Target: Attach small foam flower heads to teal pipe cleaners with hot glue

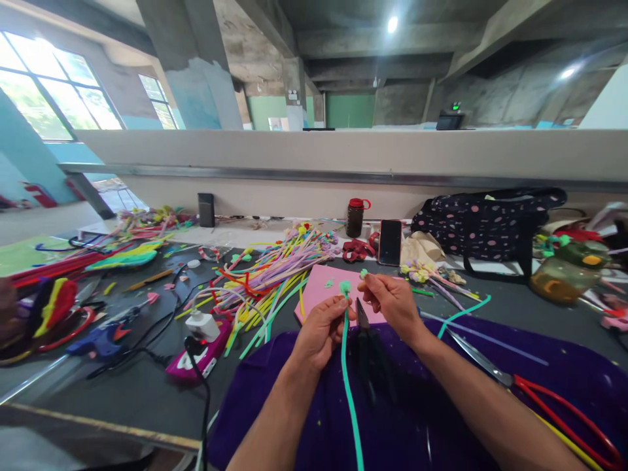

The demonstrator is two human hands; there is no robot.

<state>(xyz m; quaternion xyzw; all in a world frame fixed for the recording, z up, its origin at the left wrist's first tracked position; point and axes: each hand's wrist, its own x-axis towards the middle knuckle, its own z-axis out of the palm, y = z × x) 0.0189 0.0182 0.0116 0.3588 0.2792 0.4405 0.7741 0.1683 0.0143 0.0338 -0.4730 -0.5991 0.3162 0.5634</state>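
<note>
My left hand (321,330) is closed on a mint-green pipe cleaner (349,392), whose long stem hangs down over the dark purple cloth (275,386). A fluffy green tuft (345,288) tops the stem just above my fingertips. Close by on the right, my right hand (390,302) pinches a small green fluffy piece (364,273). Between the hands, a black-handled cutting tool (362,324) points upward. Whether it rests on the cloth or touches a hand, I cannot tell. Behind my hands lies a pink foam sheet (318,281) with green scraps on it.
A heap of coloured pipe cleaners (279,268) lies left of the sheet. Red-handled scissors (515,379) rest at the right. A glue gun (105,337) and magenta power strip (216,356) with cords lie left. Behind stand a bottle (355,219), phone (390,242) and bag (481,226).
</note>
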